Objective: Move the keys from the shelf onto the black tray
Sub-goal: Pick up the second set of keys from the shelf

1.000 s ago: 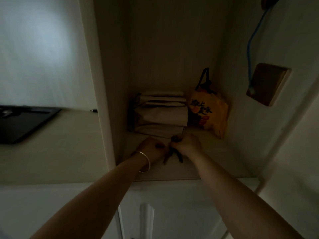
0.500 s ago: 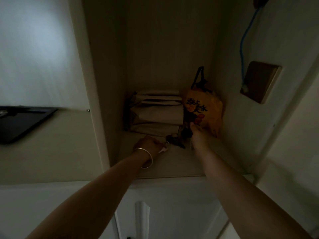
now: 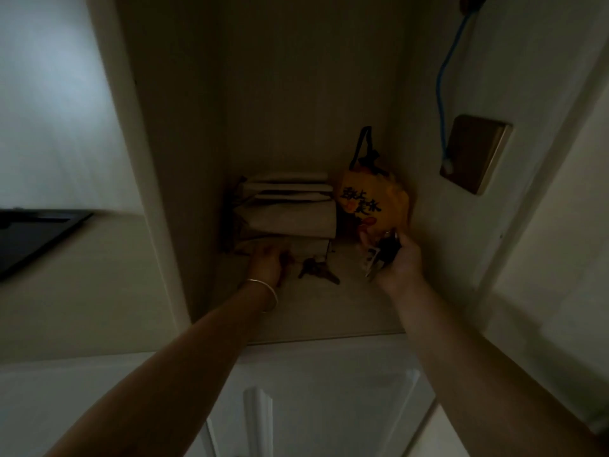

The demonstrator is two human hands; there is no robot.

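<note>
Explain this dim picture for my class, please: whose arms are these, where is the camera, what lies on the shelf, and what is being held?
The camera sits on a person's head, so both bare arms are theirs. The right hand holds a dark bunch of keys. The left hand, with a bracelet on its wrist, rests on the shelf beside a second bunch of keys lying there. Behind stand folded paper bags and an orange bag. The black tray waits far left.
</note>
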